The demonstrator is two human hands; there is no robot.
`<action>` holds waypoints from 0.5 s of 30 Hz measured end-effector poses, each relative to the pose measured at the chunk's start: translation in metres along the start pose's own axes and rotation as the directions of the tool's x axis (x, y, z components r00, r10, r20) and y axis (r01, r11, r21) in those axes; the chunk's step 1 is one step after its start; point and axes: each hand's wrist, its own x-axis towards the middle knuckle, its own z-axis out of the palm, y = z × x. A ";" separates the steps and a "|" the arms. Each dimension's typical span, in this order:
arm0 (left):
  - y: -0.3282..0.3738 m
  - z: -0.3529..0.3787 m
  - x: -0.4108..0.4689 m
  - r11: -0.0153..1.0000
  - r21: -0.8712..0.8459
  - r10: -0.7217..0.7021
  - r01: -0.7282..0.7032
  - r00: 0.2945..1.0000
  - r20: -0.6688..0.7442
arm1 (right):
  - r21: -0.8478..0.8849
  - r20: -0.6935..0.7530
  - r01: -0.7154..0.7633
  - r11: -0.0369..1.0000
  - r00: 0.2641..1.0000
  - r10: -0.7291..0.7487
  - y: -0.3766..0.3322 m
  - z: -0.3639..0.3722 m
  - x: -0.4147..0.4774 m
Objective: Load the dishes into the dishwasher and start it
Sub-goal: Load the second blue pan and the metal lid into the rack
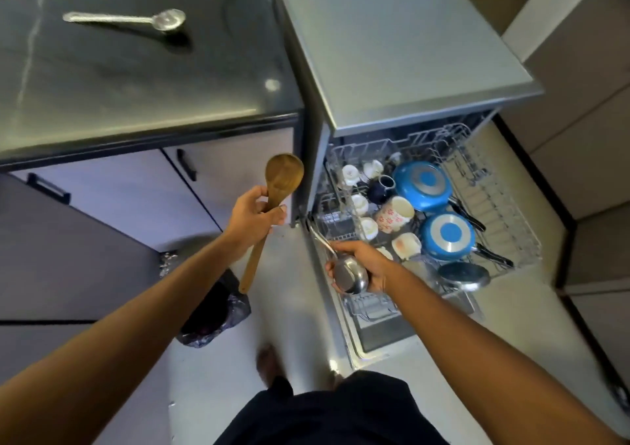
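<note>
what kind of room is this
Likely a home kitchen: an open dishwasher with its rack holding cups and blue pans, a dark countertop over cabinets, and a wooden spoon in the left hand, a steel ladle in the right hand.

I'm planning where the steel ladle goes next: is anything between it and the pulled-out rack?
Nothing visible. The right hand holds the ladle at the near left edge of the rack, open from above. Cups and blue pans fill its middle; the left strip shows bare wire.
</note>
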 end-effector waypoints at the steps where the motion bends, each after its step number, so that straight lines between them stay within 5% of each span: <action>1: -0.001 0.013 -0.002 1.000 0.013 0.000 -0.001 1.000 0.018 | 0.026 0.038 -0.040 0.999 0.999 0.039 0.009 -0.015 -0.003; 7: 0.010 0.105 -0.009 0.993 0.110 0.024 -0.035 0.995 0.102 | 0.281 0.194 0.010 0.960 0.979 -0.067 0.041 -0.100 -0.039; 11: 0.027 0.170 -0.013 0.993 0.107 0.037 -0.048 0.994 0.101 | 0.206 0.185 0.041 0.978 0.980 -0.080 0.032 -0.156 -0.061; 15: 0.038 0.245 -0.016 0.998 0.055 -0.005 0.004 1.000 0.004 | 0.102 0.017 0.220 0.970 0.975 -0.223 0.014 -0.227 -0.082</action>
